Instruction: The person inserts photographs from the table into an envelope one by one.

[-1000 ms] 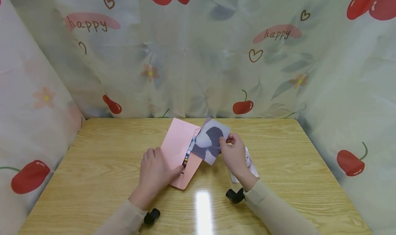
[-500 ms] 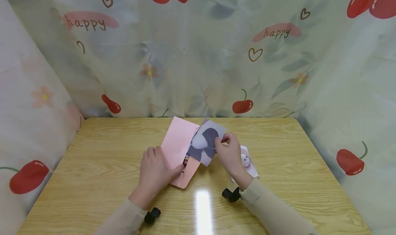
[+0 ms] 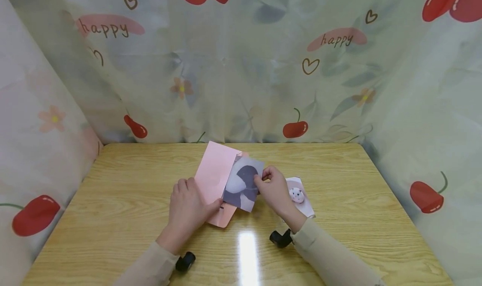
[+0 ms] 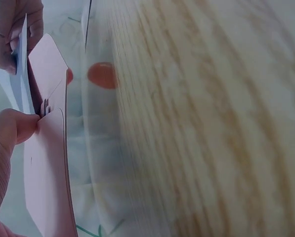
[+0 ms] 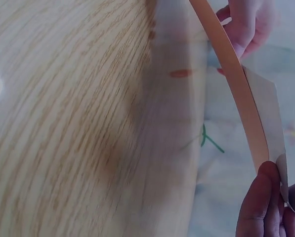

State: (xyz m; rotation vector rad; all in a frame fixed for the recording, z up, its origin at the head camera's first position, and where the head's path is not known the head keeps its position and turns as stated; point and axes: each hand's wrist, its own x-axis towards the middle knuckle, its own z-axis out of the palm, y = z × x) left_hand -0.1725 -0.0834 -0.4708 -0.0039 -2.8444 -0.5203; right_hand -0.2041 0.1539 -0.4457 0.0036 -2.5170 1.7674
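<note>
Raised over the table, a pink paper envelope (image 3: 214,169) tilts with its opening to the right. My left hand (image 3: 189,204) grips its lower left, the thumb (image 4: 23,124) pressing at the mouth. My right hand (image 3: 274,190) pinches a grey-purple picture card (image 3: 246,181) by its right edge, thumb in front and fingers behind. The card's left part is tucked in at the envelope's mouth and hidden there. In the right wrist view the card (image 5: 268,103) lies along the orange-pink flap (image 5: 241,94), with right fingertips at the flap's end.
A light card with a round white animal face (image 3: 296,195) lies on the wooden table (image 3: 124,202), partly behind my right wrist. Black camera mounts (image 3: 185,261) stick out at both wrists. A printed curtain (image 3: 226,68) encloses the back and sides.
My right hand has moved left and slightly down, bringing the picture card further into the envelope's mouth and over its inner contents. More of the card on the table shows. My left hand keeps its hold.
</note>
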